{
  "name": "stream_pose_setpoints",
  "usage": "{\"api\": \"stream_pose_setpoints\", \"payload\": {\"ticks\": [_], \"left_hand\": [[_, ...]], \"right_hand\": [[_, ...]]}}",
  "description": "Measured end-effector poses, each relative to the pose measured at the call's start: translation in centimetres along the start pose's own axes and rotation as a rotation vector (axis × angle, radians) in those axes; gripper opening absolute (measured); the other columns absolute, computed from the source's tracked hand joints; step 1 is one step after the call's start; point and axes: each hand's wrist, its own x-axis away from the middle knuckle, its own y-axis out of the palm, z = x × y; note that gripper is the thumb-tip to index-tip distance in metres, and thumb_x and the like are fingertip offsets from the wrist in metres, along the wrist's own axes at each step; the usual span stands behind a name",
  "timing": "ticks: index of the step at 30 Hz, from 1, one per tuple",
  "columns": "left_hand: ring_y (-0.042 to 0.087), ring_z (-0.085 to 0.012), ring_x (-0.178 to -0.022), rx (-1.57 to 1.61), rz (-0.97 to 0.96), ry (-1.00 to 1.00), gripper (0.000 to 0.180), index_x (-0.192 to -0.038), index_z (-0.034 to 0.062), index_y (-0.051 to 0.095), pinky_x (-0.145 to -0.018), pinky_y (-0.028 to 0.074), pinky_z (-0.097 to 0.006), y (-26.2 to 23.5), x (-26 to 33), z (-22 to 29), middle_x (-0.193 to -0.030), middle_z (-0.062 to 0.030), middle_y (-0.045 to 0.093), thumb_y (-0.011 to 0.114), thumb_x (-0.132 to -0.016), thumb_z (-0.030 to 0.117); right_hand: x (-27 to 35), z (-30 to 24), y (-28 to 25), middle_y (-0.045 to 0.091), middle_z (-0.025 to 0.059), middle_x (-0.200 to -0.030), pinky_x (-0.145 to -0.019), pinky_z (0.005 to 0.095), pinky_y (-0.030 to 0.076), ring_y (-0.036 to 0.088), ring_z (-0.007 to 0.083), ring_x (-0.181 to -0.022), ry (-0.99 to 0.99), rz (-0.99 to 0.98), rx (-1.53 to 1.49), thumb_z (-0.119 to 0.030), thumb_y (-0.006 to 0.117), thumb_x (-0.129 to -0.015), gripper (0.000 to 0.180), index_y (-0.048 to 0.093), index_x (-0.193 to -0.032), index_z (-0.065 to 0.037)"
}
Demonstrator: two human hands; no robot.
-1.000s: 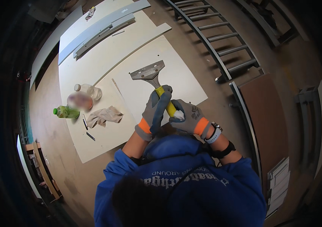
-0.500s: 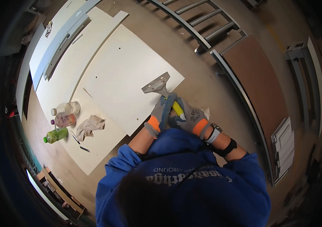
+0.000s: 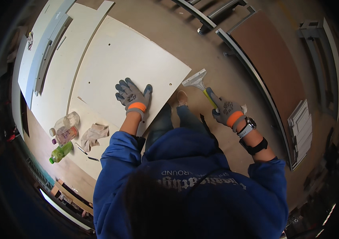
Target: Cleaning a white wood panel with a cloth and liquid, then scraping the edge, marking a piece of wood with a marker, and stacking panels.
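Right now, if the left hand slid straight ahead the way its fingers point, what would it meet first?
Nothing, as far as the picture shows. The left hand lies flat on the pale board, fingers pointing up its bare face. Only small drilled holes lie ahead until the board's far edge, though the fisheye view makes the exact line uncertain.

Knitted grey gloves with orange cuffs are covering the left hand [image 3: 132, 96] and right hand [image 3: 227, 111]. The white panel [image 3: 129, 59] is looking smooth and matt. The scraper [image 3: 201, 85] is showing a dull metal blade and glossy yellow plastic handle. A crumpled cloth rag [image 3: 93, 135] is lying near clear plastic bottles [image 3: 63, 131].
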Motion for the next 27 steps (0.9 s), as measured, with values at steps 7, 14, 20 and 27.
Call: {"api": "stream_pose_setpoints", "payload": {"ticks": [7, 14, 20, 27], "left_hand": [[-0.002, -0.0442, -0.143, -0.135, 0.023, 0.029, 0.092, -0.148, -0.003, 0.009, -0.113, 0.0, -0.055, 2.3, -0.4, -0.2, -0.154, -0.0274, 0.005, 0.036, -0.089, 0.062], [-0.003, -0.0449, -0.142, -0.176, 0.003, 0.012, 0.09, -0.148, -0.0024, 0.009, -0.113, -0.001, -0.057, 2.2, -0.5, -0.2, -0.154, -0.0264, 0.005, 0.034, -0.09, 0.061], [-0.001, -0.0436, -0.143, -0.184, 0.006, 0.009, 0.091, -0.148, -0.0033, 0.01, -0.114, 0.0, -0.054, 2.0, -0.3, 0.1, -0.154, -0.0271, 0.006, 0.036, -0.089, 0.062], [-0.002, -0.0449, -0.142, -0.153, -0.019, 0.012, 0.091, -0.148, -0.0039, 0.008, -0.113, -0.001, -0.056, 2.0, -0.4, -0.1, -0.153, -0.0281, 0.005, 0.037, -0.09, 0.061]], "right_hand": [[-2.1, -0.6, -2.5, 0.062, 0.0144, -0.091, -0.07, 0.0419, 0.05, 0.064, 0.0311, -0.078, -0.027, -0.071, 0.034, -0.028, 0.054, -0.08, 0.078, 0.017, -0.149, -0.027], [-2.9, -0.4, -2.3, 0.063, 0.0141, -0.09, -0.069, 0.0417, 0.05, 0.064, 0.0307, -0.077, -0.057, -0.084, 0.056, -0.028, 0.053, -0.08, 0.076, 0.02, -0.149, -0.027], [-3.4, -0.5, -3.0, 0.063, 0.0146, -0.089, -0.07, 0.0421, 0.05, 0.064, 0.0317, -0.078, -0.055, -0.08, 0.098, -0.028, 0.054, -0.08, 0.077, 0.02, -0.149, -0.027], [-3.8, -1.7, -6.4, 0.066, 0.015, -0.084, -0.068, 0.0428, 0.05, 0.064, 0.0334, -0.076, -0.05, -0.187, 0.099, -0.03, 0.052, -0.082, 0.073, 0.022, -0.148, -0.026]]}}
